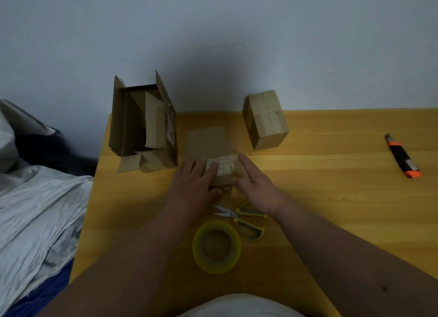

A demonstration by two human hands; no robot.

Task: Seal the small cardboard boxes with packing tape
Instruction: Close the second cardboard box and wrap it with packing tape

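Note:
A small cardboard box [205, 142] sits on the wooden table [331, 198] in front of me, blurred, with clear tape across its near edge [224, 166]. My left hand [192, 184] lies over the box's near left corner, fingers on the tape. My right hand [257, 185] is flat with straight fingers against the box's right side. A yellow roll of packing tape [216, 247] lies near me. Another small box [266, 119], taped shut, stands at the back right.
A larger open carton [142, 125] with raised flaps and cardboard inside stands at the table's back left corner. Yellow-handled scissors [244, 219] lie just beyond the tape roll. An orange and black utility knife [403, 157] rests far right. Crumpled grey fabric [35, 212] lies left of the table.

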